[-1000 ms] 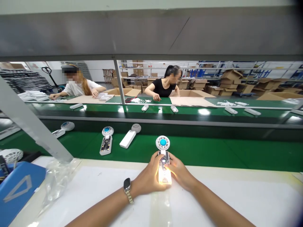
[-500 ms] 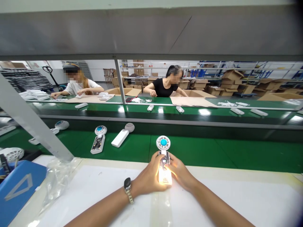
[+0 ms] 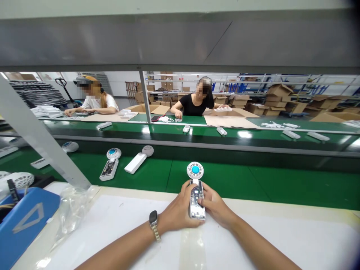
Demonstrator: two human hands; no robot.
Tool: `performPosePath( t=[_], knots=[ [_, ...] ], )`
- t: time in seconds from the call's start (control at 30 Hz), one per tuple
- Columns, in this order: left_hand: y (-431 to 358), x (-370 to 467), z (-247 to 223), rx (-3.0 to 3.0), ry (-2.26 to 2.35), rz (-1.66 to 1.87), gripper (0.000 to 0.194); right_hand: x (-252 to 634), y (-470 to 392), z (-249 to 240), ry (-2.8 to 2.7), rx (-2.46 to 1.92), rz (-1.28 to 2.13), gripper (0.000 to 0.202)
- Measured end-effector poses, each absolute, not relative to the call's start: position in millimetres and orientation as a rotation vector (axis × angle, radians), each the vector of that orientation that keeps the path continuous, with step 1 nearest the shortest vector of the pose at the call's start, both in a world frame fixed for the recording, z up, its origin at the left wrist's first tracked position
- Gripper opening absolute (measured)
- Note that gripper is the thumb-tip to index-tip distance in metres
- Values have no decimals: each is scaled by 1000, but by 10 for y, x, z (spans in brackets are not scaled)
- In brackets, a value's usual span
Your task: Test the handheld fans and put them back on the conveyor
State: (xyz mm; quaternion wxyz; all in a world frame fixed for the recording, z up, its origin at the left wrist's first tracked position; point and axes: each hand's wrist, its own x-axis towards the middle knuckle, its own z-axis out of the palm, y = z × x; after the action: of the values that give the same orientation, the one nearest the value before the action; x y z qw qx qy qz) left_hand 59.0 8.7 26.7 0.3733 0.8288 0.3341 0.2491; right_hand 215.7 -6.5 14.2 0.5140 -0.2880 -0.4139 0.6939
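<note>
Between my hands is a small handheld fan (image 3: pixel 197 202), upright toward me, with a round white head, a blue hub and its circuit board showing in the body. My left hand (image 3: pixel 182 210) wraps around the body from the left, thumb near the neck. From the right, my right hand (image 3: pixel 215 205) grips the same body, its thumb resting on the board. Another open-bodied fan (image 3: pixel 109 169) lies on the green belt at the left. Beside it is a fan with a closed white body (image 3: pixel 136 162).
A blue bin (image 3: pixel 30 225) and a clear plastic bag (image 3: pixel 70 210) sit at the left of the white work surface (image 3: pixel 126 247). A slanted metal post (image 3: pixel 42 131) crosses the left side. Two co-workers sit beyond a second belt (image 3: pixel 165 135) carrying white casings.
The bright yellow light on the fan's body has gone out. Fans on the near belt have shifted left, casings on the far belt right. The co-worker in black has lowered their head.
</note>
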Motion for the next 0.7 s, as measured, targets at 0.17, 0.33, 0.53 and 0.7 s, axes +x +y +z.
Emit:
performPosePath(
  t=[0.17,0.33,0.53,0.7],
  knots=[
    [98,572,254,2103,811,653,92,2158,-75,160,-1002,-705,1649,59],
    [164,562,238,1953,820,848,63,2128,-117,184,-1031,-668,1694,56],
    [226,571,205,1958,974,945,53,2044,-189,131,-1021,-599,1827,58],
    [248,561,194,1897,919,942,47,2031,-190,146,-1017,-596,1836,60]
  ],
)
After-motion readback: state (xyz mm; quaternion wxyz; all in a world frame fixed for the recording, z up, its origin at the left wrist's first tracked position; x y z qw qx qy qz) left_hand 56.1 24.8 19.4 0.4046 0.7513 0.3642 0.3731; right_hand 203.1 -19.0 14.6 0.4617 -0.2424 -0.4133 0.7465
